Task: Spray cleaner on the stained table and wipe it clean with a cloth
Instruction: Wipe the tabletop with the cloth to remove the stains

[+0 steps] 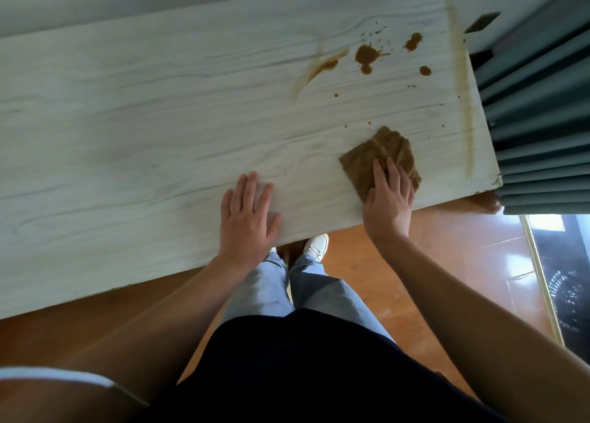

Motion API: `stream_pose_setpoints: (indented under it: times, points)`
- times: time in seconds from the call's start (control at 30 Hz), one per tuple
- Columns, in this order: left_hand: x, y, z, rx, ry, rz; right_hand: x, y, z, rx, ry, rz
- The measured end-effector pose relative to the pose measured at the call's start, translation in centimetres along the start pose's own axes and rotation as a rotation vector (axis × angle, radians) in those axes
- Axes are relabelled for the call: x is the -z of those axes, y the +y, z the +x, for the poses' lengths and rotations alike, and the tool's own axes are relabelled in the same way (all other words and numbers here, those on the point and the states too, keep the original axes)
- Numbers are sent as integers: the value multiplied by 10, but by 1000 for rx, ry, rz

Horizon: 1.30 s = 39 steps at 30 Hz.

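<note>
The right hand (390, 196) is pressing the cloth (380, 157) on the table (127, 135), fingers together; the left hand (249, 215) is lying flat, fingers slightly spread. Stains (367, 55) are lying beyond.

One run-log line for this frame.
wiping | right hand flat on cloth | left hand braced on table | stains remain

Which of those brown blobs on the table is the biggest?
The splat in the middle of the group: round, with spiky splashes and a small drop just below it. The blob to its right and the dot are smaller.
</note>
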State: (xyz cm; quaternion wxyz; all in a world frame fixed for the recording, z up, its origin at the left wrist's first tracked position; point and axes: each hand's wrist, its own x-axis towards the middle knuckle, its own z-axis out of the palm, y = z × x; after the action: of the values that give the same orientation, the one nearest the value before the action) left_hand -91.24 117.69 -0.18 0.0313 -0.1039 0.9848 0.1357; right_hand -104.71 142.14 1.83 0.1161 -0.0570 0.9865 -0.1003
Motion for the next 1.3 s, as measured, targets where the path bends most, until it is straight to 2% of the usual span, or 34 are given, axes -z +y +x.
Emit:
stream_pose_setpoints:
  times: [0.1, 0.3, 0.47, 0.6, 0.83, 1.03, 1.2, 1.3]
  points:
    - [5, -5, 3, -12, 2, -20, -11, -37, -16, 9, -11, 5]
    - [25, -34, 27, -25, -45, 14, -27, -89, -57, 293, -86, -25]
    - [30, -64, 39, -36, -91, 61, -21, -78, -51, 397, -153, -49]
    - [27, -60, 39, -16, -82, 35, -13, -65, -34, 451, -174, -105]
    - [27, -37, 53, 94, -22, 20, 6, -58, 59, 341, -128, -117]
    - [29, -9, 107, 225, -48, 26, 31, -42, 170, 516, -143, -190]
    - [12, 23, 136, 384, -26, 60, 43, -44, 242, 397, -88, -114]
    - [3, 32, 135, 401, 36, 99, 39, -52, 260, 348, -58, -86]
